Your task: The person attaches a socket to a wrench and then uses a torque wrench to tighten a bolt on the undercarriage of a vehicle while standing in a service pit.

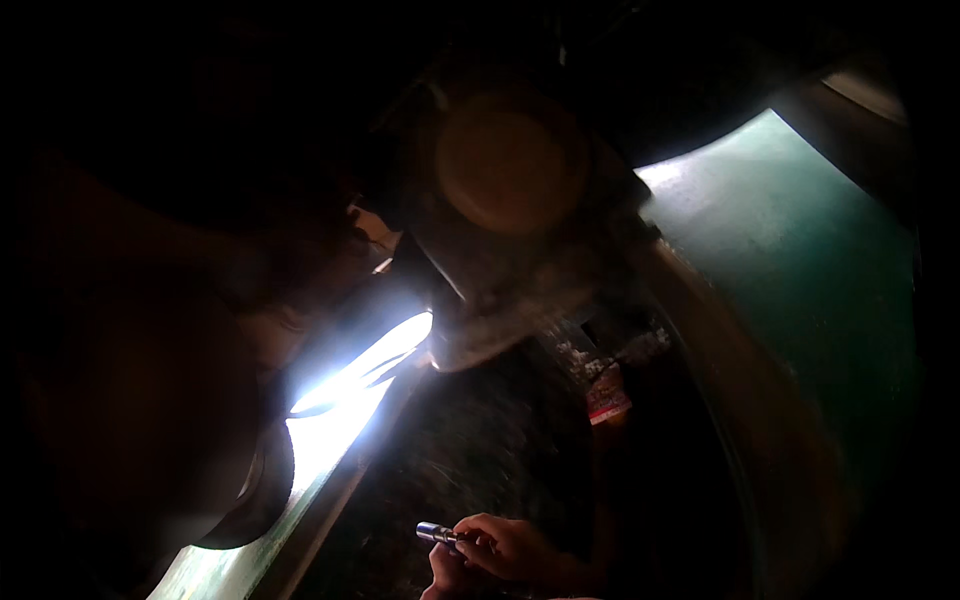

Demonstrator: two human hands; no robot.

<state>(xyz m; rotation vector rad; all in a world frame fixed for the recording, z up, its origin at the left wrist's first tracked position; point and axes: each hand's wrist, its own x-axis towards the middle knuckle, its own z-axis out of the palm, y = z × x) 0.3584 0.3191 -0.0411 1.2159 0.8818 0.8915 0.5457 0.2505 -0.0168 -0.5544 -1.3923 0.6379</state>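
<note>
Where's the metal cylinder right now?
Head view, near the bottom edge, slightly left of centre: the metal cylinder sticks out leftward from the right hand, just above the left hand.

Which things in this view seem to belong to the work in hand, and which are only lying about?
Apparently in use:
Small metal cylinder
Right hand, its fingers on the cylinder
Left hand, just below it; grip unclear

Seemingly just nearby:
Red-and-white packet
Green panel
Round brownish shape, too dark to identify
</note>
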